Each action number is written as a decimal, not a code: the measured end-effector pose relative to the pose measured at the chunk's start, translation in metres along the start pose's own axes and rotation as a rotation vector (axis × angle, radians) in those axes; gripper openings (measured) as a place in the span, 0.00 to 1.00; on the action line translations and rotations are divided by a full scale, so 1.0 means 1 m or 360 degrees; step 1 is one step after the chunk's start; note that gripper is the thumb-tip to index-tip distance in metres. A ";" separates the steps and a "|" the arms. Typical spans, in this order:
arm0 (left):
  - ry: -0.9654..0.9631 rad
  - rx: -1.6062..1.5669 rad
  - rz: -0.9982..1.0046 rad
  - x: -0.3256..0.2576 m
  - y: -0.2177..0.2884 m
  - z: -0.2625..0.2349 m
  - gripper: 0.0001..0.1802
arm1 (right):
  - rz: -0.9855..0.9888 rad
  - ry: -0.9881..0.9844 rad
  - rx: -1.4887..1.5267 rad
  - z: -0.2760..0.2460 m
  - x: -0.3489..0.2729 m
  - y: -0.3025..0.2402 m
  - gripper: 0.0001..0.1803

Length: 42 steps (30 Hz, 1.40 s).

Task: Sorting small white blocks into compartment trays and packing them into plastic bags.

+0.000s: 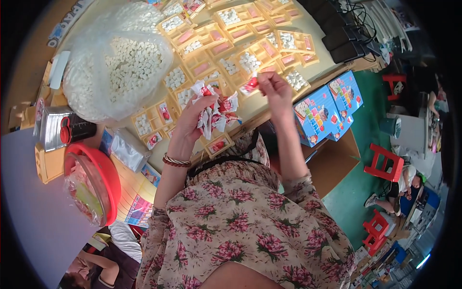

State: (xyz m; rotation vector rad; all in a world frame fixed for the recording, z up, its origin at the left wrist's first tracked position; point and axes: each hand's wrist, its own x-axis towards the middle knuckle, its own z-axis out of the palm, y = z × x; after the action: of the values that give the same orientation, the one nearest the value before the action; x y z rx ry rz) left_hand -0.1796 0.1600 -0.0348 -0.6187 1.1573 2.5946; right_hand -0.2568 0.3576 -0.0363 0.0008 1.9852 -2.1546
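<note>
My left hand [192, 115] is closed round a bunch of small red and white packets [217, 115]. The thumb and fingers of my right hand [277, 94] pinch one red and white packet [250, 85] by its edge, over the yellow trays. Beneath and beyond both hands, many yellow compartment trays [199, 69] cover the table. Small white pieces [250, 61] fill some compartments, and flat pink pieces [222, 47] lie in others. A few trays near my left hand hold a packet [165, 112] of the same kind.
A large clear bag [86, 62] of white pieces stands on the left. Below it are a dark red-lidded jar [79, 129] and a red basin [115, 180]. Blue printed boxes [313, 118] sit by an open cardboard box [339, 161] at right. Red stools [385, 162] and other people are farther off.
</note>
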 end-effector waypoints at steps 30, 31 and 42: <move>0.0030 0.0010 0.0065 0.005 -0.006 0.007 0.18 | 0.0104 -0.0546 -0.0430 -0.037 0.013 0.001 0.06; -0.0012 -0.0038 0.0060 0.005 -0.006 0.004 0.18 | 0.0074 -0.0558 -0.0506 -0.040 0.020 0.002 0.07; -0.0164 -0.0390 0.0007 0.003 -0.003 -0.002 0.15 | -0.0327 -0.0253 -0.1847 -0.014 0.019 0.000 0.12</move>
State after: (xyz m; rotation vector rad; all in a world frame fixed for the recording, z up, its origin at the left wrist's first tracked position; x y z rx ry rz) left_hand -0.1806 0.1608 -0.0397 -0.5218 0.8181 2.7587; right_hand -0.2777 0.3684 -0.0403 -0.5352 2.8634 -0.7461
